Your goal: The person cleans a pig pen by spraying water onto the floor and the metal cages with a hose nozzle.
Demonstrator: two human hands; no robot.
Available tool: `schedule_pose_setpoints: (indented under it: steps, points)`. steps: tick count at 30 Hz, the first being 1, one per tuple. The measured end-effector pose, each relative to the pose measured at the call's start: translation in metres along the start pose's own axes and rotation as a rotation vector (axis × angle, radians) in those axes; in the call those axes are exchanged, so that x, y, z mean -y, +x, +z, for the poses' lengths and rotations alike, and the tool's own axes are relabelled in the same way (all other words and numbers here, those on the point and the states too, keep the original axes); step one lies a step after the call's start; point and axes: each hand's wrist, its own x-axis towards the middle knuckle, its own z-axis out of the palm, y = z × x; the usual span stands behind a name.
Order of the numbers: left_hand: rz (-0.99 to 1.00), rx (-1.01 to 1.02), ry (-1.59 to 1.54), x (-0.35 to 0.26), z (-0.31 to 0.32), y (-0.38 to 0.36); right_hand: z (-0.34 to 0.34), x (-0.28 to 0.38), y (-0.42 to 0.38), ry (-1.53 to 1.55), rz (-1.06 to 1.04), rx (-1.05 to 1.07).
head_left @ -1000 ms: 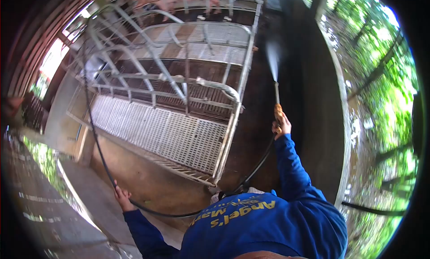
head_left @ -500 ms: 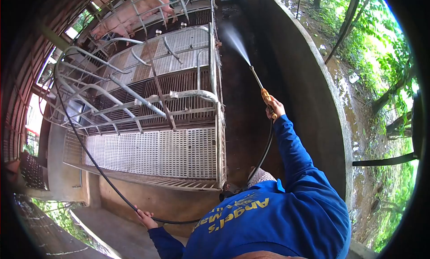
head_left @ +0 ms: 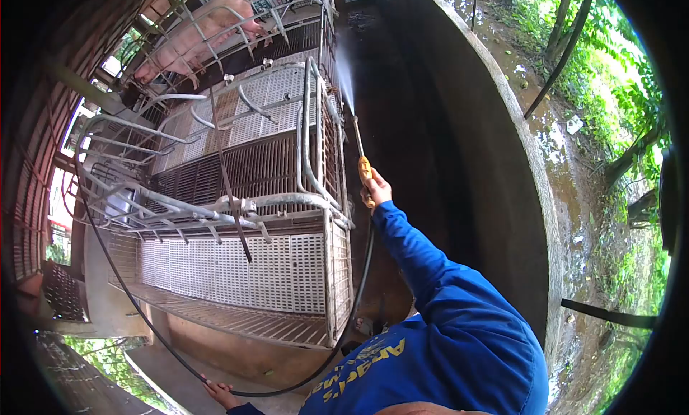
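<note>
Right hand: grip closed round spray gun
Left hand: round hose
Spray: running beside pen
Coverage: cannot tell

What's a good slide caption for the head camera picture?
Right hand aiming a spraying wand beside a metal pen, left hand on the black hose, pig beyond.

Blue long-sleeved top with yellow lettering across it.
</note>
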Motion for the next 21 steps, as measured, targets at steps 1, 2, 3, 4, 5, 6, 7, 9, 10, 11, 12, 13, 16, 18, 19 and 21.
schedule_pose_setpoints:
  steps: [1,2,3,4,5,6,7,9,10,11,12,13,16,18,19,21]
  points:
    - [0.004,-0.01,0.024,-0.01,0.004,-0.006,0.003,-0.009,0.016,-0.001,-0.044,-0.012]
    - [0.007,-0.019,0.048,-0.022,0.006,-0.015,0.009,-0.017,0.029,0.006,-0.084,-0.024]
    - [0.009,-0.028,0.073,-0.033,0.006,-0.024,0.018,-0.02,0.04,0.016,-0.109,-0.036]
    - [0.021,-0.041,0.076,-0.044,0.008,-0.032,0.026,-0.023,0.05,0.032,-0.129,-0.048]
    - [-0.003,-0.037,0.016,-0.047,0.004,-0.031,0.044,-0.005,0.044,0.034,-0.109,-0.066]
    - [-0.028,-0.032,-0.044,-0.048,-0.004,-0.029,0.052,-0.01,0.054,0.049,-0.213,-0.084]
    - [-0.053,-0.028,-0.104,-0.048,-0.009,-0.026,0.059,-0.014,0.063,0.078,-0.181,-0.126]
    - [-0.027,-0.066,-0.052,-0.07,0.003,-0.042,0.073,0.0,0.065,0.042,-0.137,-0.098]
    - [-0.015,-0.086,-0.025,-0.078,0.006,-0.048,0.074,-0.015,0.082,0.047,-0.194,-0.116]
    - [-0.022,-0.085,-0.019,-0.079,0.007,-0.049,0.08,-0.014,0.087,0.084,-0.235,-0.098]
    - [-0.028,-0.084,-0.012,-0.079,0.007,-0.048,0.083,-0.013,0.092,0.107,-0.214,-0.092]
    - [-0.034,-0.082,-0.005,-0.08,0.006,-0.048,0.087,-0.012,0.096,0.131,-0.193,-0.086]
    - [-0.034,-0.109,-0.032,-0.093,0.019,-0.06,0.092,-0.012,0.117,0.121,-0.208,-0.078]
    - [-0.036,-0.134,-0.067,-0.103,0.03,-0.071,0.096,-0.013,0.13,0.096,-0.215,-0.11]
    - [-0.037,-0.145,-0.086,-0.106,0.033,-0.073,0.1,-0.011,0.136,0.077,-0.254,-0.118]
    - [0.052,-0.071,-0.026,-0.081,0.017,-0.052,0.105,-0.006,0.143,0.099,-0.223,-0.126]
